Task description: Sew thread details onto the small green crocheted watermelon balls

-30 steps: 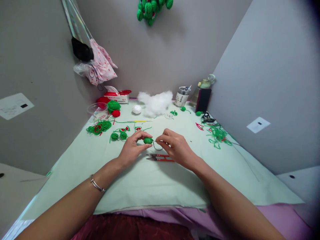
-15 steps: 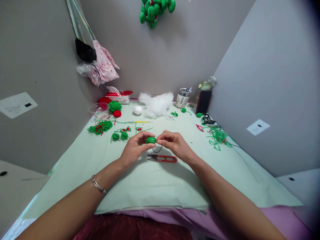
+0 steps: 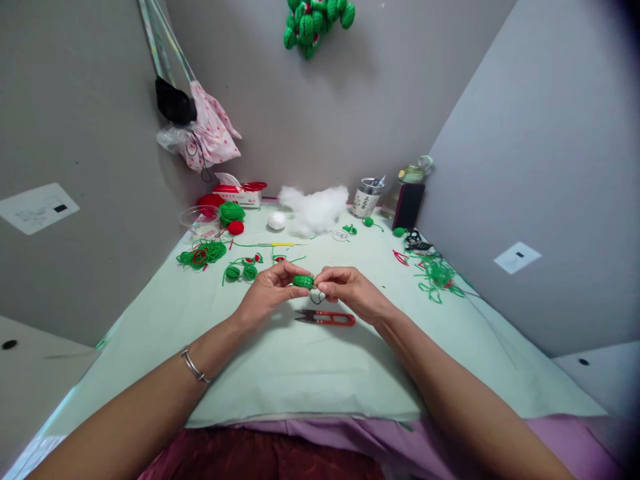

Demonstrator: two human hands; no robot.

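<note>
Clear tub (image 3: pixel 206 231), contents indistinct. Tissue box (image 3: pixel 245 199), white tissue (image 3: pixel 229 180) protruding. Left hand (image 3: pixel 265 290), thumb and fingers pinching green crocheted piece (image 3: pixel 302 281) above table (image 3: pixel 300 380). Right hand (image 3: pixel 353 291), fingertips pressed together at piece's right end; anything pinched, too small to tell. Tin (image 3: pixel 364 202) holding pens (image 3: pixel 381 181). Bottle (image 3: pixel 411 175), lidded. Changed since one second ago: snips (image 3: pixel 317 315), then partly covered by right hand, now fully visible.

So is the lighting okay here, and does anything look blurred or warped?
Head view: soft light, with a shadow on the pale cloth below the right hand; same view: upper right corner dark and blurred, forearms seemingly stretched, fine detail of the dark cord hard to make out.
</note>
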